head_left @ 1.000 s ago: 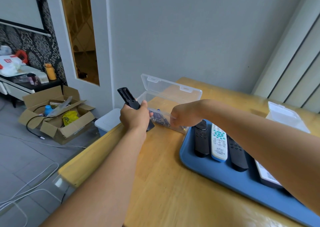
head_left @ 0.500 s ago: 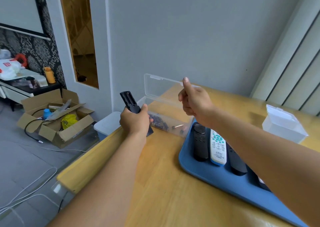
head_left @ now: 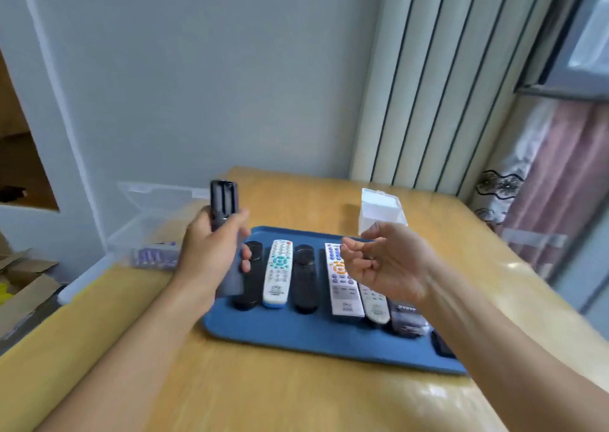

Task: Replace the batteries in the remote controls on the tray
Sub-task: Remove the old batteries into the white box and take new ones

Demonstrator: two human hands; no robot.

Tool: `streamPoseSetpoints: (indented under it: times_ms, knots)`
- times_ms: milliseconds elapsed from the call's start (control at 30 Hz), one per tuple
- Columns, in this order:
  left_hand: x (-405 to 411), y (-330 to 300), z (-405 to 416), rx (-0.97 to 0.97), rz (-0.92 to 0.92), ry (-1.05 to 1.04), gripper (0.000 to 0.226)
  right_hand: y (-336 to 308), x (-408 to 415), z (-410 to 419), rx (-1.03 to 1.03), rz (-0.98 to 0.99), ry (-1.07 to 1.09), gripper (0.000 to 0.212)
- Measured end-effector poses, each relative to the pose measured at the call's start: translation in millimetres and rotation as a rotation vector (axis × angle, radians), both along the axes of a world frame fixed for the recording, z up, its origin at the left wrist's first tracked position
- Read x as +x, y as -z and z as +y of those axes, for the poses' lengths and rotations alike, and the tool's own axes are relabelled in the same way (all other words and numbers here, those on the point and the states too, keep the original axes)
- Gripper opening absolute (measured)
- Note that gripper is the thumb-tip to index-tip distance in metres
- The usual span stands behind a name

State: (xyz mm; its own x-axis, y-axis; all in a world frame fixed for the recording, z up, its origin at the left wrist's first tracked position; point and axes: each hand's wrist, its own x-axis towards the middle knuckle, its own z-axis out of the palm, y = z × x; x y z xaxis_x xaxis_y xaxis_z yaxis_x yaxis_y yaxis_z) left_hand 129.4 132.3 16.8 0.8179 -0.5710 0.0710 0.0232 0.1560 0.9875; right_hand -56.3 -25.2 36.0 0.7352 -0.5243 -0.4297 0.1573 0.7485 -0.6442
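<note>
Wooden and yellow-toned, the counter (head_left: 296, 398) carried everything, and on it, right of centre, lay the blue tray (head_left: 296, 336) with a row of remote controls side by side: a black one (head_left: 252, 277) at the left, a white one with teal buttons (head_left: 278, 273), another black one (head_left: 304, 280), a white one with purple buttons (head_left: 341, 286), a pale grey one (head_left: 374, 303) and a dark one (head_left: 407, 316) partly behind the right forearm. At the far left edge of the counter stood a clear plastic box (head_left: 145, 230) with its lid up and purple batteries (head_left: 153, 257) inside; a small white box (head_left: 382, 211) stood beyond the tray on the far side.

The left hand (head_left: 207, 253) gripped a black remote (head_left: 224, 201) upright above the tray's left end, fingers wrapped round its lower body, its open battery bay facing the camera. The bay looked empty, though blur made that uncertain. The right hand (head_left: 385, 263) hovered over the middle of the tray with fingers loosely curled; whether they pinched anything small could not be told.

The step in hand appeared to be refilling this remote, with the bay exposed and no cell seated. The next move would call for a fresh battery brought to the bay, turned to match the polarity marks, pressed against the spring end and seated flat, while the left hand held the remote steady.
</note>
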Motion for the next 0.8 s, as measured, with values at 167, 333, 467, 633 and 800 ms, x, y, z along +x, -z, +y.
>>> streamPoseSetpoints:
  times_ms: [167,333,467,633,800]
  knots:
    - [-88,-16,-66,0.095,0.329,0.486,0.022,4,-49,-18,-0.154,-0.063,0.093,0.047]
    - [-134,-4,-105,0.101,0.412,0.583,0.022,23,-95,-38,-0.238,-0.165,0.206,0.041]
    - [-142,3,-109,0.086,0.349,0.655,0.021,21,-109,-46,-0.194,-0.162,0.207,0.019]
    - [-137,9,-104,0.164,0.229,0.674,0.041,23,-112,-47,-0.735,0.183,0.048,0.006]
    - [-138,17,-99,0.177,0.219,0.719,0.068,23,-102,-38,-0.972,0.223,0.055,0.013]
